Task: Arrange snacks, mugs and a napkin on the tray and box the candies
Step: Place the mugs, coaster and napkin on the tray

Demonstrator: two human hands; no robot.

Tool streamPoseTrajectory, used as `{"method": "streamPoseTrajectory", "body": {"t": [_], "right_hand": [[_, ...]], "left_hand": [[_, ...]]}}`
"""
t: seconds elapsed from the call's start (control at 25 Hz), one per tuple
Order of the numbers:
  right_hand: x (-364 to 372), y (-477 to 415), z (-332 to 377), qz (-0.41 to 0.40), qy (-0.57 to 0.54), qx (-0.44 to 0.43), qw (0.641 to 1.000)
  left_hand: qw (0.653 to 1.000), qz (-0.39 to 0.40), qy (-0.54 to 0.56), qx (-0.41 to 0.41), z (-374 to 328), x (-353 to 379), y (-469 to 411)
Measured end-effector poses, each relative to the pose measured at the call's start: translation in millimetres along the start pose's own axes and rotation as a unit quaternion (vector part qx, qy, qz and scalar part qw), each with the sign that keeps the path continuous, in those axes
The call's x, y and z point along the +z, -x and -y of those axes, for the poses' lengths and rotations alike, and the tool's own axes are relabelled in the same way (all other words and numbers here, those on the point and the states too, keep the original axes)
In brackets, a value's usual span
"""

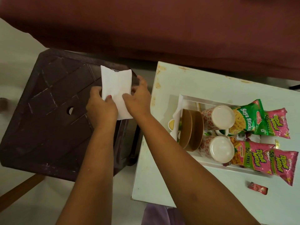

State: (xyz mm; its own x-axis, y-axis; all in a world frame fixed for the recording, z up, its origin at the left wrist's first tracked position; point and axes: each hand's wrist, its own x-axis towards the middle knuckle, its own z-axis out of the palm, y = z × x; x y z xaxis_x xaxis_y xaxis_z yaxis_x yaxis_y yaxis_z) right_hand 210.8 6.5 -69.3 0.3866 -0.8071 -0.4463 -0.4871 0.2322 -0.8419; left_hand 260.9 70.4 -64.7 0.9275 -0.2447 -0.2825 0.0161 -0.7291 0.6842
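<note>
Dark red couch (162,26) fills the whole top of the frame. Under it on the left is a brown plastic stool (48,103), and a white worktop (194,82) takes up the right side. A white tray (182,99) sits on the worktop, middle right. Both hands are at centre frame over the stool, well apart from the tray. The left hand (101,108) pinches the napkin (116,88) by its left edge and the right hand (138,98) by its right edge, so the napkin sits between them. The tray holds pink snack packets (253,156), a green Soya Sticks packet (248,117), brown bowls (193,130) and two floral mugs (217,117). One red candy (258,188) lies on the worktop, lower right.
</note>
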Motion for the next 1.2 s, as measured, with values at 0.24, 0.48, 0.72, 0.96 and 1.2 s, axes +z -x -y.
{"method": "streamPoseTrajectory", "body": {"t": [0.24,0.48,0.72,0.96,1.2], "right_hand": [[-52.7,16.0,-14.8,0.0,-0.078,0.054,0.995],[-147.5,38.0,-50.7,-0.112,0.041,0.023,0.993],[-201.9,69.0,-92.6,-0.158,0.133,-0.003,0.978],[-193.7,60.7,-104.4,-0.053,0.226,-0.001,0.973],[-190.7,54.9,-102.8,-0.054,0.367,-0.065,0.926]], "left_hand": [[0.992,0.083,0.097,0.018,-17.3,6.1,44.6],[0.972,0.191,0.136,0.008,-35.2,53.9,127.8],[0.974,0.199,0.087,0.062,-38.9,100.3,186.2],[0.983,0.163,0.046,0.07,-23.1,111.5,193.4],[0.985,0.138,0.001,0.104,-21.7,124.3,186.9]]}}
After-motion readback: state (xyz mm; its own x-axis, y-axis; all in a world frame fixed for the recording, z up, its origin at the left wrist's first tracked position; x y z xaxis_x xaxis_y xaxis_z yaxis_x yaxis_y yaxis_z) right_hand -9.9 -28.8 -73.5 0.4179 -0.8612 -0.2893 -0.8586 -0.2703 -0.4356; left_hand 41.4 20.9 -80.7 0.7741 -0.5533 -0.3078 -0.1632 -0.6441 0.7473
